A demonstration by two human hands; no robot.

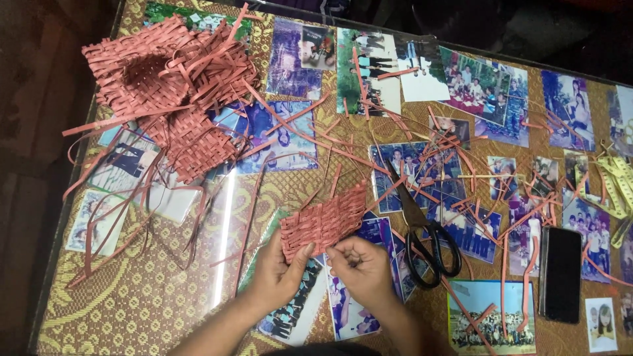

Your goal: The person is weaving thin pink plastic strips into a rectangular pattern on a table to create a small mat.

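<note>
Low in the centre of the frame, two bare hands work a small woven panel [323, 223] of reddish strips. The left hand [277, 273] pinches its lower left corner between thumb and fingers; the right hand [361, 267] has its fingers curled together at the bottom edge. Black-handled scissors [422, 237] lie just right of the panel on the glass-topped counter [151, 296], over photographs. Larger woven pieces [175, 86] sit upper left; a dark phone [560, 273] lies right.
</note>
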